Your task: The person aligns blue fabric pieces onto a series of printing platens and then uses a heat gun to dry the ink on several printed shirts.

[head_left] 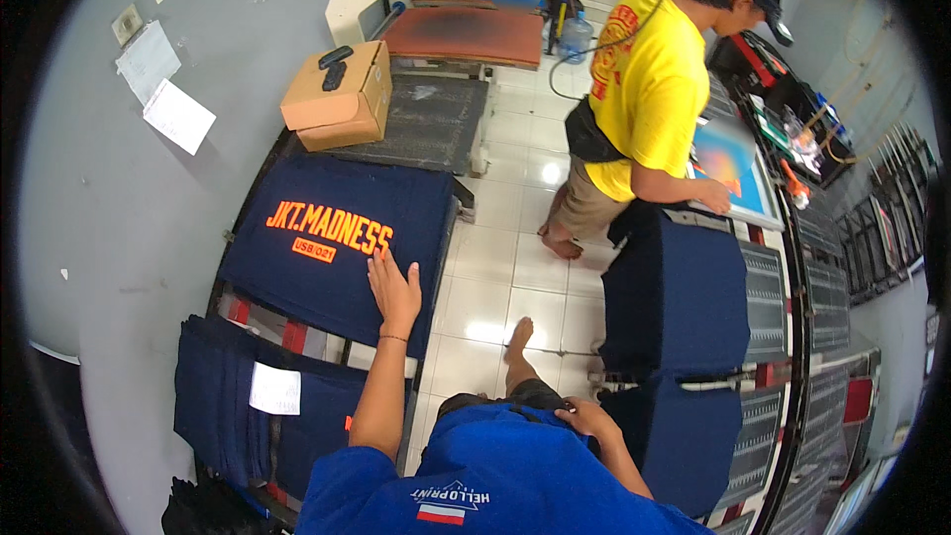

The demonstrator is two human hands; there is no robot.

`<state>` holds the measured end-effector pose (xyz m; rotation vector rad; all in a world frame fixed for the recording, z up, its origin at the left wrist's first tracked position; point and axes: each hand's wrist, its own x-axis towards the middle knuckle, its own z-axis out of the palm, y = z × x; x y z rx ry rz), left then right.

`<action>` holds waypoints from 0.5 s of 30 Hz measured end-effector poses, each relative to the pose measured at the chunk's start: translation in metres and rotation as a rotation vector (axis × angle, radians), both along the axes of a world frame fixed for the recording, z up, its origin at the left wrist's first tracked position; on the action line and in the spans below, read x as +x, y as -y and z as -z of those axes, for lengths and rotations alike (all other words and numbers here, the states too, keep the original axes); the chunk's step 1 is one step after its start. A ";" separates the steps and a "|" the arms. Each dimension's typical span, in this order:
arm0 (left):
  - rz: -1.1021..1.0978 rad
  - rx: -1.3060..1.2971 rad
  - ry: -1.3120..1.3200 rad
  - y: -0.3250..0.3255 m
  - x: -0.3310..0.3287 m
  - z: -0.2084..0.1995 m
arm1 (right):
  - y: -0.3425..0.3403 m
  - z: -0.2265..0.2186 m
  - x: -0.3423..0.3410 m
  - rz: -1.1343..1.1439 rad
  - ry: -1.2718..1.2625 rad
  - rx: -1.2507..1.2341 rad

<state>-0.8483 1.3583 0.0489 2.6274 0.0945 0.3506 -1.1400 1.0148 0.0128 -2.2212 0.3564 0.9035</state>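
Note:
My left hand [395,289] lies flat with fingers stretched out on a navy blue shirt [297,193], its fingertips at the right end of the orange lettering [332,230]. The shirt is spread on a platen along the left wall. Down at my hip, my right hand [591,419] rests by my dark shorts [540,394]. Its fingers look extended, though part of them is hidden, and no object shows in it. Nearer on the left lies folded navy fabric [213,396] with a white paper [274,388] on top.
A cardboard box [342,99] with two black objects stands beyond the shirt, before a heat press [456,32]. Across the tiled aisle [480,302], a co-worker in yellow [649,79] handles a framed screen [738,168]. Navy shirts [674,287] cover platens on the right.

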 end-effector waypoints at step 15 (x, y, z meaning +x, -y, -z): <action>-0.341 0.119 0.061 0.008 0.089 -0.004 | 0.103 0.023 0.396 -0.235 0.290 -0.047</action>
